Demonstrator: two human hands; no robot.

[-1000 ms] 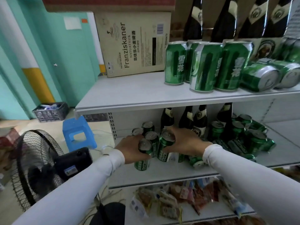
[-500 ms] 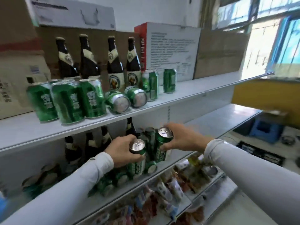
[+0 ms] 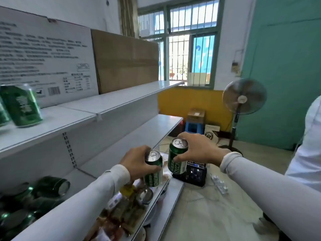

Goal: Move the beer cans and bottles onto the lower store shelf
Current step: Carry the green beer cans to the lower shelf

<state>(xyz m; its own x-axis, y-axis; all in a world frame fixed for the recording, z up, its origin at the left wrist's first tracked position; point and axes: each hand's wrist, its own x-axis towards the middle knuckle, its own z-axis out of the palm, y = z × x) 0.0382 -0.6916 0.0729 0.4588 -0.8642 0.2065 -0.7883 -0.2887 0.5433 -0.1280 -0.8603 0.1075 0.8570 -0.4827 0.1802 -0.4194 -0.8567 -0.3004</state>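
At frame centre, the left hand (image 3: 134, 163) and right hand (image 3: 199, 150) each held a can, the left can (image 3: 153, 168) lower-left of the right can (image 3: 177, 156). Shelves (image 3: 111, 101) filled the left side, with more cans (image 3: 48, 186) at lower left. A fan (image 3: 244, 98) stood at right.

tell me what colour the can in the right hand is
Green with white lettering and a silver top: the can in the right hand, shown in the head view.

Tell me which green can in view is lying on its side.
The dark green can on the middle shelf at lower left, its silver end facing right. The cans in the left hand and right hand are upright.
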